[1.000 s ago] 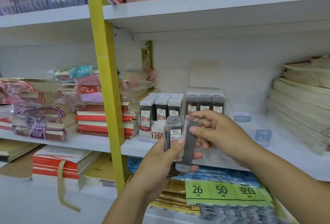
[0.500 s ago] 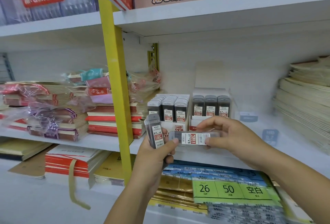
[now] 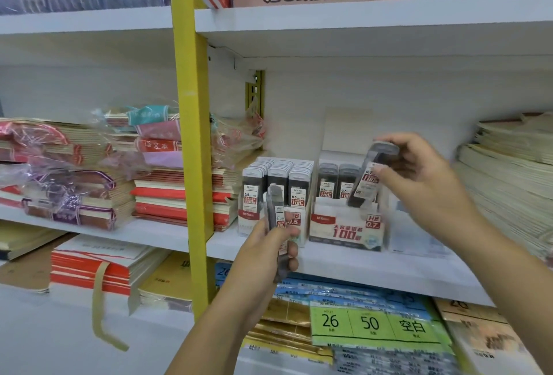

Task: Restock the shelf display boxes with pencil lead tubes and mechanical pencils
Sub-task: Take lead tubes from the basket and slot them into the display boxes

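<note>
Up close, the right hand (image 3: 419, 183) pinches a dark lead tube (image 3: 368, 180) near its motion-blurred cap, tilted, with its lower end at the open top of the 0.7 display box (image 3: 347, 232) on the white shelf (image 3: 374, 267), hiding that box's right-hand row. Lower left, the left hand (image 3: 263, 252) grips a second lead tube (image 3: 276, 210) upright, perhaps several stacked, too smeared to count, covering part of the 0.5 display box (image 3: 248, 219) behind.

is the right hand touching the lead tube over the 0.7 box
Touching. Head view: the right hand pinches the lead tube, fingers curled over its cap, thumb on its label.
</note>
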